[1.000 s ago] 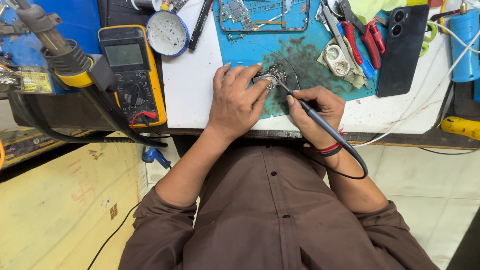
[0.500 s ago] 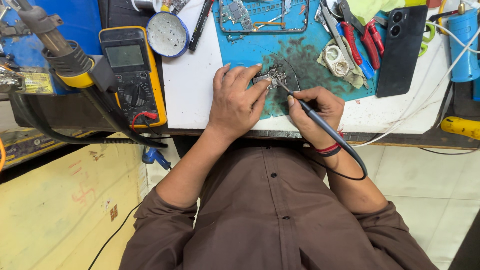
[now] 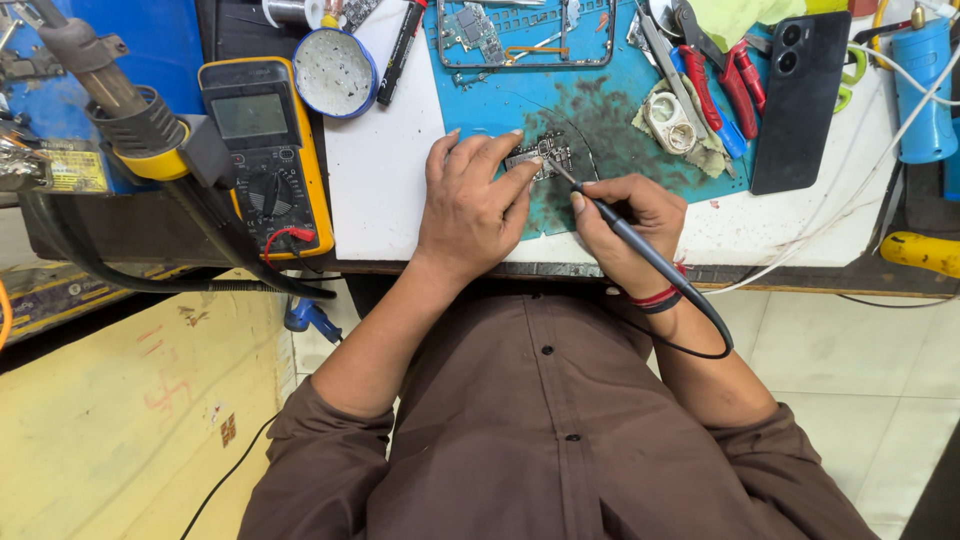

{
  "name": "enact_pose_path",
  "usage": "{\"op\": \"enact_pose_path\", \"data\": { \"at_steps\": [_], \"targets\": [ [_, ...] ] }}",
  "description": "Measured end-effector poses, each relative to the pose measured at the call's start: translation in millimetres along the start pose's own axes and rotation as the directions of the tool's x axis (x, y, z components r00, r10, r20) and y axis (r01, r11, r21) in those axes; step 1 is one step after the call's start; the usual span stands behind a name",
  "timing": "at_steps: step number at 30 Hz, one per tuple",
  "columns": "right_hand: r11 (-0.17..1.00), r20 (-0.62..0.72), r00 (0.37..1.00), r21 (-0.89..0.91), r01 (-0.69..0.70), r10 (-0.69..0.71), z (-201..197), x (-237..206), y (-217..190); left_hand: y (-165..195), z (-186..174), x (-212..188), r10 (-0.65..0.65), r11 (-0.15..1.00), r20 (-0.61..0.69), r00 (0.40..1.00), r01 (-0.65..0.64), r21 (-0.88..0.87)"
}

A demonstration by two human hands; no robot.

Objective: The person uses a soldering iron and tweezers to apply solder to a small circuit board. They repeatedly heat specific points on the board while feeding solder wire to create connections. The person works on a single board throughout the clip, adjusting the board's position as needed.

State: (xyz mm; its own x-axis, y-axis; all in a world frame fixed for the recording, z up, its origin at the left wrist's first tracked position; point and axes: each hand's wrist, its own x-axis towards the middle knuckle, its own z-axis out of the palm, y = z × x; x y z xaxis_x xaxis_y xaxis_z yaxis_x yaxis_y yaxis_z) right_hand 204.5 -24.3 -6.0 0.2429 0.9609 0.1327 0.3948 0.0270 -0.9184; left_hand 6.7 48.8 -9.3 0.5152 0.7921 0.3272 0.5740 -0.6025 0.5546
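Observation:
A small dark circuit board (image 3: 548, 153) lies on the stained blue work mat (image 3: 600, 110) near the table's front edge. My left hand (image 3: 475, 205) rests flat on the mat, its fingertips pressing the board's left end. My right hand (image 3: 630, 225) grips a black corded soldering iron (image 3: 640, 250) like a pen, its thin tip touching the board's right side. The iron's cord loops down past my wrist.
A yellow multimeter (image 3: 265, 150) sits at the left beside a hot-air nozzle (image 3: 110, 90). A round white tin (image 3: 335, 72), a black marker (image 3: 400, 45), a black phone (image 3: 800, 95), red-handled pliers (image 3: 715, 85), a blue canister (image 3: 925, 90) surround the mat.

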Motion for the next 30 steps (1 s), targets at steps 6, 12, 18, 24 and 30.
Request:
{"op": "enact_pose_path", "data": {
  "at_steps": [6, 12, 18, 24, 30],
  "targets": [
    [1.0, 0.002, 1.0, -0.015, 0.008, -0.008, -0.5, 0.8, -0.4, 0.0, -0.1, -0.4, 0.0, 1.0, 0.003, 1.0, 0.0, 0.005],
    [0.999, 0.0, 1.0, -0.03, 0.02, -0.02, -0.6, 1.2, -0.8, 0.4, 0.9, -0.1, -0.009, 1.0, -0.005, 1.0, 0.009, -0.015],
    [1.0, 0.005, 1.0, -0.009, 0.005, -0.005, -0.9, 0.2, 0.2, -0.3, -0.6, -0.3, -0.004, 1.0, 0.012, 1.0, 0.004, -0.005],
    [1.0, -0.001, 1.0, -0.015, 0.013, -0.013, -0.3, 0.6, 1.1, -0.3, -0.1, -0.3, -0.001, 1.0, 0.018, 1.0, 0.002, -0.007],
    [0.999, 0.0, 1.0, 0.034, -0.014, 0.014, 0.1, -0.4, 0.9, -0.1, 0.0, -0.9, -0.01, 1.0, 0.004, 1.0, 0.01, -0.014]
  ]
}}
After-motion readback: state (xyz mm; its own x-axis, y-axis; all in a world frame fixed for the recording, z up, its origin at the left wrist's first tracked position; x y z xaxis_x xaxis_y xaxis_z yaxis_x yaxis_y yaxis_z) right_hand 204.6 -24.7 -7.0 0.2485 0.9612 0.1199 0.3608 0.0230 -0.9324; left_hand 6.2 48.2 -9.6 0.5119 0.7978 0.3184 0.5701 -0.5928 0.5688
